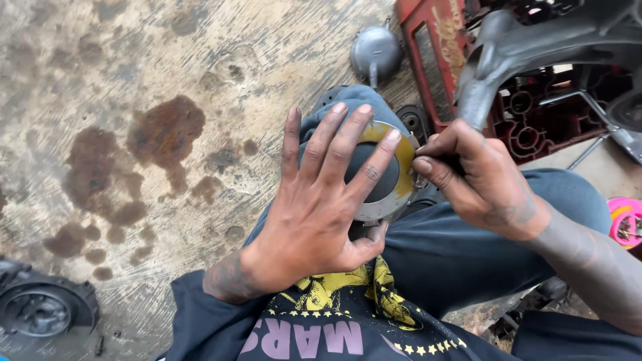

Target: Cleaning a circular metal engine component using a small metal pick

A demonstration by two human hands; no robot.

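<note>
My left hand point(321, 200) lies flat with fingers spread over a round metal part with a yellow ring and dark centre point(400, 175), pressing it against my knee, thumb hooked under its lower edge. My right hand point(478, 177) is pinched on a small dark tool point(447, 160) whose tip meets the right rim of the round part. Much of the round part is hidden under my left fingers. I sit with blue trousers point(461, 247) and a dark printed shirt point(334, 321).
Stained concrete floor point(134, 134) with dark oil patches spreads left. A grey rounded metal cover point(376, 52) lies ahead. A red plastic crate point(515, 127) and a grey metal frame point(535, 47) stand at right. A black engine cover point(40, 307) lies bottom left; a pink tray point(627, 220) far right.
</note>
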